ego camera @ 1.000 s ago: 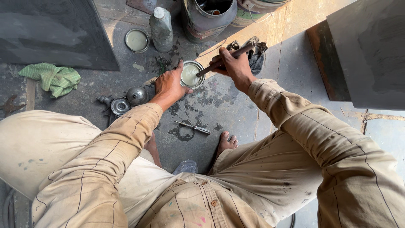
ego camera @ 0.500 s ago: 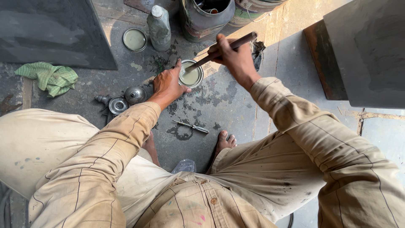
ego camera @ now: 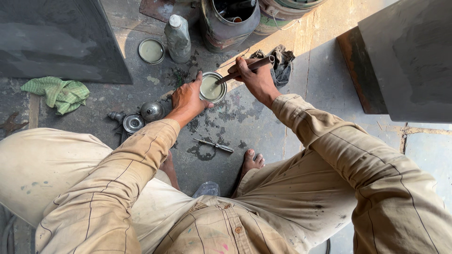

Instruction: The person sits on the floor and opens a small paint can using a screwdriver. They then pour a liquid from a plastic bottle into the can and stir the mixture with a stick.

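Note:
A small round tin (ego camera: 212, 88) of pale greenish paint stands on the stained concrete floor. My left hand (ego camera: 187, 97) grips its side and steadies it. My right hand (ego camera: 252, 76) holds a brown stick-like tool (ego camera: 246, 69) whose lower end dips into the paint. The tin's loose lid (ego camera: 151, 51) lies flat to the left, beside a clear plastic bottle (ego camera: 178, 38).
A dark metal can (ego camera: 229, 21) stands behind the tin, a dark rag (ego camera: 281, 62) next to it. A green cloth (ego camera: 57, 92) lies at left. Spray gun parts (ego camera: 139, 117) and a small metal tool (ego camera: 214, 145) rest near my bare foot (ego camera: 251, 163). Grey panels flank both sides.
My right hand lifted the stick up over the tin and has lowered its tip back into the paint. My left hand has stayed on the tin.

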